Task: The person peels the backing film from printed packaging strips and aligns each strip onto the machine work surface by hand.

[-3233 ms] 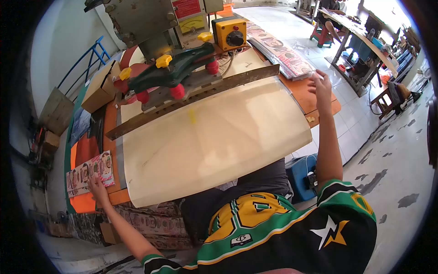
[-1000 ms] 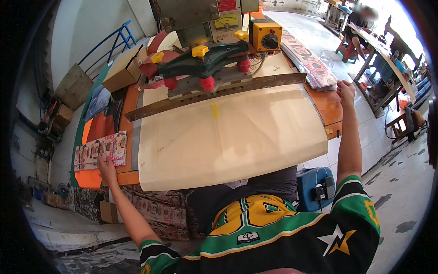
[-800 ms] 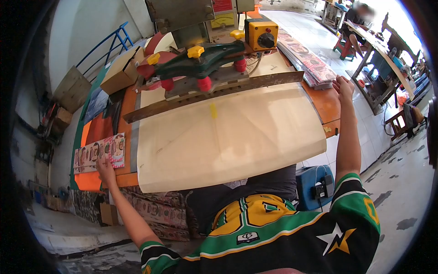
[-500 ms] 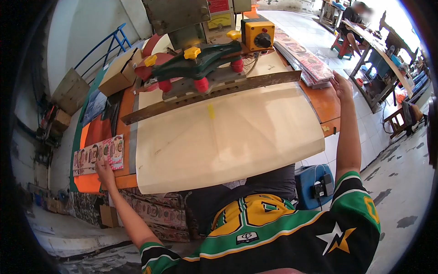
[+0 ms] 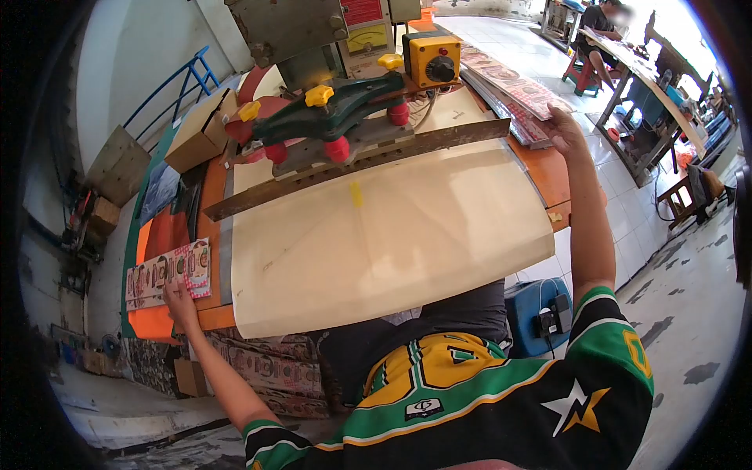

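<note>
While the left hand (image 5: 180,304) rests between eight and nine o'clock, its fingers lie over the small printed pieces (image 5: 149,274), which are on the table (image 5: 216,318). It touches them, but whether it also grips them, I cannot tell. In the middle is the pale sheet (image 5: 384,251), spread wide, with its near edge reaching over the person's legs. At twelve o'clock stands the machine (image 5: 333,110), and below it the metal bar (image 5: 360,168) runs along the far part of the pale sheet. At two o'clock the right hand (image 5: 565,133) has its fingers bent and rather narrow, at the near end of the long printed sheets (image 5: 501,77), which extend toward one o'clock. The step in hand, I judge, is taking hold of the uppermost long one; how firm this grip is, I cannot see. To lift it would call for a pinch on one sheet only, and for keeping away from the bar.
</note>
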A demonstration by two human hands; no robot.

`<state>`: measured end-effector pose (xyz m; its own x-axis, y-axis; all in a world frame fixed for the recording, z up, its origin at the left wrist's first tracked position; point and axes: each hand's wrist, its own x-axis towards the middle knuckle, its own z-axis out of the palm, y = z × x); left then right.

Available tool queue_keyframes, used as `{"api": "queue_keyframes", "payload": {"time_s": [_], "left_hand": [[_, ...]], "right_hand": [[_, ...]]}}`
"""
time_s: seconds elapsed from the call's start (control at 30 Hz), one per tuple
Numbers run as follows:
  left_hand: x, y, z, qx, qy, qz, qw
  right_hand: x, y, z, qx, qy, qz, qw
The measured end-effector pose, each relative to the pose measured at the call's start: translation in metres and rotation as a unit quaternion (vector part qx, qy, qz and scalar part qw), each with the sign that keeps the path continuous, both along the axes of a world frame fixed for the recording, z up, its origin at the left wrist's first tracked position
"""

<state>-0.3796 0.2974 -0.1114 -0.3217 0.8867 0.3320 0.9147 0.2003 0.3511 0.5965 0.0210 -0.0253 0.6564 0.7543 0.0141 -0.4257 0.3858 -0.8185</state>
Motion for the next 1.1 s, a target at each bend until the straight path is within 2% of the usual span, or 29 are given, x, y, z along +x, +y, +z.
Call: {"api": "queue_keyframes", "payload": {"time_s": [0.13, 0.2, 0.37, 0.43, 0.5, 0.6, 0.67, 0.8, 0.87, 0.9, 0.97, 1.0, 1.03, 1.1], "left_hand": [[0.003, -0.004, 0.002, -0.002, -0.009, 0.003, 1.000], [0.003, -0.005, 0.002, 0.004, -0.014, -0.003, 1.000], [-0.001, -0.004, -0.001, 0.030, -0.017, -0.026, 0.999], [0.003, -0.008, 0.003, 0.029, -0.012, -0.023, 0.999], [0.005, -0.010, 0.003, 0.029, -0.008, -0.020, 0.999], [0.007, -0.012, 0.001, 0.048, -0.009, -0.008, 0.999], [0.017, -0.017, 0.009, 0.064, 0.009, -0.006, 0.998], [0.021, -0.022, 0.020, 0.099, 0.012, -0.026, 0.995], [0.032, -0.032, 0.029, 0.130, -0.057, -0.021, 0.990], [0.042, -0.041, 0.037, 0.134, -0.054, -0.025, 0.989], [0.060, -0.058, 0.052, 0.213, -0.106, -0.031, 0.971], [0.049, -0.050, 0.044, 0.280, -0.046, -0.039, 0.958], [0.057, -0.054, 0.052, 0.284, -0.043, -0.044, 0.957], [0.082, -0.070, 0.066, 0.354, -0.034, -0.095, 0.930]], "right_hand": [[-0.002, 0.016, -0.005, 0.005, 0.016, -0.064, 0.998], [-0.015, 0.020, -0.003, 0.077, -0.083, -0.130, 0.985], [-0.047, 0.012, 0.010, 0.166, -0.138, -0.152, 0.965], [-0.048, 0.005, 0.012, 0.171, -0.163, -0.230, 0.944], [-0.056, -0.017, 0.016, 0.205, -0.168, -0.230, 0.936], [-0.070, -0.055, 0.016, 0.194, -0.132, -0.299, 0.925], [-0.061, -0.090, 0.002, 0.254, -0.082, -0.299, 0.916], [-0.049, -0.156, -0.042, 0.240, -0.003, -0.361, 0.901], [-0.048, -0.186, -0.064, 0.280, 0.054, -0.294, 0.912], [-0.053, -0.195, -0.070, 0.283, 0.057, -0.297, 0.910], [-0.061, -0.210, -0.081, 0.271, 0.068, -0.297, 0.913], [-0.029, -0.233, -0.121, 0.358, -0.001, -0.137, 0.924], [-0.035, -0.233, -0.120, 0.362, 0.002, -0.142, 0.921], [-0.051, -0.240, -0.108, 0.410, -0.027, 0.009, 0.912]]}}
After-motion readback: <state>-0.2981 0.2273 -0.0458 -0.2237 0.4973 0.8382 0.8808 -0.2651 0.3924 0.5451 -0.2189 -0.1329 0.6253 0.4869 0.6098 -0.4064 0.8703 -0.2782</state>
